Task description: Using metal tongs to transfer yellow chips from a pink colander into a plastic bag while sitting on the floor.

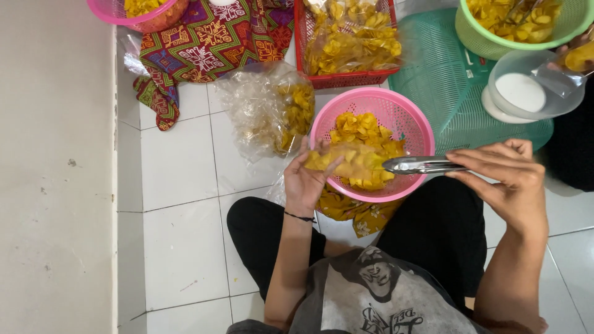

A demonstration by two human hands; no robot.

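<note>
a small bag of chips [349, 162] is held by the left hand [307, 179] over the pink basket [413, 127]; tongs [421, 165] are gripped by the right hand [507, 176]. the bag looks nearly filled, while many chips are left in the basket.

Open floor [179, 247]: bare white tiles at left, from wall to person's knee; widest passage.
Far left: patterned cloth [210, 40] and pink bowl [133, 12] block floor.
Centre: clear plastic bag [269, 108] of yellow chips just left of pink basket [405, 117]; narrow gap between them.
Far centre: red crate [346, 77] just beyond pink basket.
Right: green tray [445, 86], green basket [489, 40], clear tub [532, 93] packed close together; no passage.
Near: person's legs fill ground.
</note>
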